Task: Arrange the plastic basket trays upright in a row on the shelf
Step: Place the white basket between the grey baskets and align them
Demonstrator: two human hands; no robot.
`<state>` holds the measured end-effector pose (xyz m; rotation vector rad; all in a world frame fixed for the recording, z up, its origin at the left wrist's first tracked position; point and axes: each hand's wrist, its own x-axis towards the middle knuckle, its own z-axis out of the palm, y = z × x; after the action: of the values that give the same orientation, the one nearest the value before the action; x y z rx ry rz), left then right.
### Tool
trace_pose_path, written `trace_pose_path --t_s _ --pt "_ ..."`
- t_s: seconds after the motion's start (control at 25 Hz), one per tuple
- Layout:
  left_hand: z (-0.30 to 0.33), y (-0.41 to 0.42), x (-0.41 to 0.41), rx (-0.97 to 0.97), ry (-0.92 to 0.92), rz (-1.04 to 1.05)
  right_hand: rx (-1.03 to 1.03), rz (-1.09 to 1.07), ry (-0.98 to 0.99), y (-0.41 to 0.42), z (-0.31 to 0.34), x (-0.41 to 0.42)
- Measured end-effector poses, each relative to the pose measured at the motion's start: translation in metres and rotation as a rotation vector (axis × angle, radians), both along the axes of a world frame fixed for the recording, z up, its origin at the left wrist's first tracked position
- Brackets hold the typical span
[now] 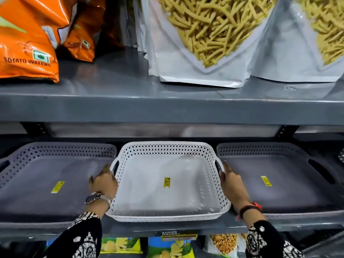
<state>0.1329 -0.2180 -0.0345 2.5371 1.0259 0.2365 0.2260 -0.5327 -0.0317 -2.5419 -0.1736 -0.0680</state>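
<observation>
Shop interior, evenly lit.
Upper shelf (pixel 167 107) carries orange wafer bags (pixel 28 43) and white snack pouches (pixel 195 53); lower shelf (pixel 130 229) lies beneath it.

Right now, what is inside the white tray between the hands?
Only a yellow sticker on the floor of the white tray. The left hand and right hand hold its side handles from outside. The shelf directly beneath it is covered.
</observation>
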Motion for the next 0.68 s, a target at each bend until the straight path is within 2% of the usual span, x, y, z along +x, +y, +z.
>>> trace_pose_path --t_s 0.16,0.28,0.68 --pt "-0.002 0.002 0.002 0.041 0.007 -0.04 -0.011 0.025 -0.083 0.002 0.0 -0.003" --pt "-0.005 0.003 0.007 0.046 -0.06 -0.054 0.019 0.022 -0.109 0.004 0.001 0.001" --pt "-0.012 0.022 0.049 0.018 -0.056 -0.086 0.028 0.028 -0.07 0.021 0.0 0.047"
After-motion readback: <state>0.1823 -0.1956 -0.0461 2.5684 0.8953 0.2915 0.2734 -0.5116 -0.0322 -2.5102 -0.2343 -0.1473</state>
